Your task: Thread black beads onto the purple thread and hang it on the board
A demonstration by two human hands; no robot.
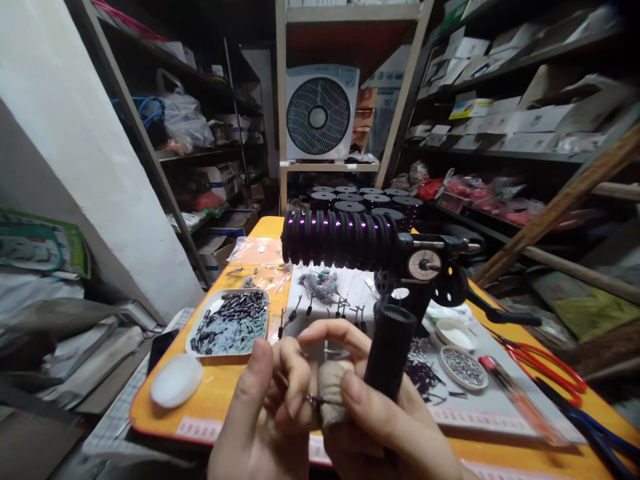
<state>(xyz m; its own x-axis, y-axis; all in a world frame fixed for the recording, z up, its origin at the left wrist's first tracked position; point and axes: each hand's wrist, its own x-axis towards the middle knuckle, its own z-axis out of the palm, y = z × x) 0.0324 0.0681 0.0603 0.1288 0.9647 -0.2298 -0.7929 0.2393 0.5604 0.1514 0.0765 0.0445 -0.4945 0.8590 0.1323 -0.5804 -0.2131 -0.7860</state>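
1. While both hands meet at bottom centre, the left hand (265, 407) pinches a small component's lead (316, 399) against the right hand (380, 427), whose bandaged finger (333, 393) presses it.
2. Lead-shaping seems in hand; the next move calls for a steady pinch.
3. Black tool (395, 280) stands just behind on the orange worktop (220, 393).

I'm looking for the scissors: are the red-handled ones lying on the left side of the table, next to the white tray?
No, the red-handled scissors lie at the table's right edge, far from the white tray.
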